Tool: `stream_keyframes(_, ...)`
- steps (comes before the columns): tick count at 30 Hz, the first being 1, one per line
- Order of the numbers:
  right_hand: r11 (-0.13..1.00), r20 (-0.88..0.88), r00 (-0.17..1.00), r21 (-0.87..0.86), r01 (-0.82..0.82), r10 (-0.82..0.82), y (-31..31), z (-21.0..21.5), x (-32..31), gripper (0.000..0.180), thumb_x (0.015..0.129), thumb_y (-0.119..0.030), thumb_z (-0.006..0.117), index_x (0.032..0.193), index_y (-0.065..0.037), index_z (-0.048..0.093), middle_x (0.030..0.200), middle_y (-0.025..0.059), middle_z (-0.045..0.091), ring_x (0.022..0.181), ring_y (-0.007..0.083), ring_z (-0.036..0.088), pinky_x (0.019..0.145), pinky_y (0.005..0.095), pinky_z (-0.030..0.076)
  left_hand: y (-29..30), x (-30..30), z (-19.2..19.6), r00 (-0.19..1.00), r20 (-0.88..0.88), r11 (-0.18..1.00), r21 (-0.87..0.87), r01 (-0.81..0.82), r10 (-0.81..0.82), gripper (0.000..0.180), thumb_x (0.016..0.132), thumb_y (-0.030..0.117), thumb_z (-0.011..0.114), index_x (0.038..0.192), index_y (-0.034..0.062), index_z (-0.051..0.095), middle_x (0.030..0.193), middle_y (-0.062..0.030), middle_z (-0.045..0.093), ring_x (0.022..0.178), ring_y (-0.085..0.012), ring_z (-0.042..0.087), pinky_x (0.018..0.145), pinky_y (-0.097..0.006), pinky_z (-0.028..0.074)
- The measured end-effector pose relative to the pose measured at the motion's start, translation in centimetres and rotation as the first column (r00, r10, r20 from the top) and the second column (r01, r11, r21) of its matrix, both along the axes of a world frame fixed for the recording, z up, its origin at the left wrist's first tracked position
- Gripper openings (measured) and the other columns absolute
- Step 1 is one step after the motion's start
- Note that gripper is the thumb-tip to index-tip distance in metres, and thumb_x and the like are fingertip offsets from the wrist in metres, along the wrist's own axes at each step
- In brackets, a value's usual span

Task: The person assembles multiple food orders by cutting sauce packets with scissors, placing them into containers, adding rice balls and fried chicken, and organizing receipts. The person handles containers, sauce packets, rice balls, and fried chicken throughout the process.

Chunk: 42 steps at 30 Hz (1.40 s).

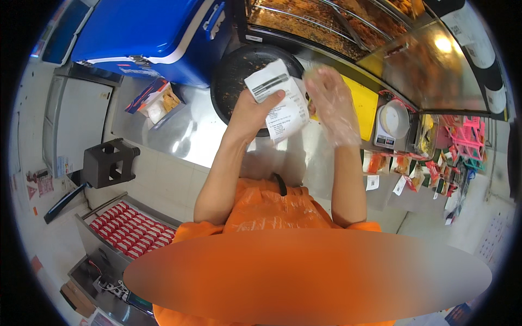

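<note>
Stainless bench [190, 136] under everything, glaring with reflected light, heated display case [348, 27] full of fried food just beyond the fingertips. Left hand [251, 114] up over the bench — thumb pressed across the front of a white paper receipt [280, 100], remaining fingers hidden behind it, so a pinch, and only at the slip's left edge. Right hand [330, 103] raised just beside the receipt's right edge, sheathed in a thin clear plastic glove, fingers [322, 80] close together and blurred; touching the paper or just short of it — cannot tell. Directly behind the pinching fingers, a round black pan [231, 81] dusted with orange crumbs. Off past the gloved fingers, a yellow board [361, 103] and a small scale [392, 122]. Well away on the left-hand side, a blue cooler [152, 35] and an open box of sachets [157, 103].

Risks, judged from here: grip thin, paper long and curling, most of the slip hanging free below the thumb. Could slide loose and drop into the greasy pan right beneath. Slippery glove against slick paper, poor purchase if taken that way. Grease from the glove could smear the print. Too sharp a tug between both hands — likely a tear.
</note>
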State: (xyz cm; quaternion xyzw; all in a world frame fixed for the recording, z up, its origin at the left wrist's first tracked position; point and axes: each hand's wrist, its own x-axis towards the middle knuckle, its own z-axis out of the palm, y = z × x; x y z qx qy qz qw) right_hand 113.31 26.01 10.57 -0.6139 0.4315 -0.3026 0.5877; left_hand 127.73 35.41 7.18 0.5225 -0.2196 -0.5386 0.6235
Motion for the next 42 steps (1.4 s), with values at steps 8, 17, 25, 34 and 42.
stream_keyframes(8, 0.903, 0.304, 0.929, 0.304, -0.304, 0.210, 4.1, -0.5, -2.2, 0.034, 0.082, -0.009, 0.078, 0.108, -0.002, 0.058, 0.088, 0.0050, 0.064, 0.076, 0.0118, 0.059, 0.069, 0.0270, 0.049, 0.7, 0.4, 0.5, 0.976, 0.058, 0.977, -0.017, -0.211, 0.212, 0.028, 0.089, 0.011, 0.072, 0.112, -0.0045, 0.066, 0.103, -0.0104, 0.071, 0.088, -0.0149, 0.067, 0.074, -0.029, 0.054)
stream_keyframes(17, 0.872, 0.374, 0.895, 0.320, -0.371, 0.244, 4.7, -0.9, -4.7, 0.039, 0.085, -0.016, 0.076, 0.116, -0.001, 0.057, 0.104, 0.0072, 0.064, 0.095, 0.0138, 0.058, 0.081, 0.0270, 0.047, 1.7, -2.0, 3.2, 0.858, 0.442, 0.964, -0.155, -0.214, 0.262, 0.029, 0.088, 0.015, 0.074, 0.107, -0.0057, 0.068, 0.096, -0.0128, 0.074, 0.083, -0.0150, 0.069, 0.072, -0.030, 0.054)
stream_keyframes(25, 0.985, 0.322, 0.947, -0.155, 0.074, -0.020, 5.2, 0.4, -3.5, 0.039, 0.085, -0.013, 0.077, 0.116, 0.003, 0.060, 0.104, 0.0062, 0.065, 0.095, 0.0135, 0.060, 0.086, 0.0289, 0.049, 2.4, -2.5, 4.9, 0.748, 0.599, 0.946, -0.303, -0.118, 0.285, 0.035, 0.085, 0.015, 0.077, 0.112, -0.0044, 0.067, 0.098, -0.0147, 0.074, 0.087, -0.0191, 0.071, 0.078, -0.031, 0.054)
stream_keyframes(34, 0.971, 0.035, 0.971, -0.030, -0.237, 0.237, 4.5, 4.1, -1.0, 0.025, 0.085, -0.006, 0.074, 0.106, 0.004, 0.066, 0.093, 0.0080, 0.071, 0.081, 0.0094, 0.064, 0.074, 0.0263, 0.051, 2.7, -0.6, 4.9, 0.810, 0.533, 0.956, -0.275, -0.107, 0.244, 0.031, 0.091, 0.017, 0.071, 0.113, -0.0037, 0.066, 0.101, -0.0140, 0.073, 0.091, -0.0169, 0.068, 0.081, -0.031, 0.053)
stream_keyframes(42, 0.970, 0.527, 0.848, 0.172, -0.169, 0.054, 4.3, 4.5, 0.9, 0.031, 0.087, 0.009, 0.061, 0.116, 0.001, 0.060, 0.111, 0.0093, 0.068, 0.097, 0.0129, 0.064, 0.088, 0.0287, 0.050, 3.0, 3.9, 3.5, 0.820, 0.459, 0.928, -0.302, -0.218, 0.342, 0.042, 0.094, -0.002, 0.044, 0.135, -0.0052, 0.053, 0.122, -0.0160, 0.065, 0.112, -0.0187, 0.060, 0.100, -0.030, 0.044)
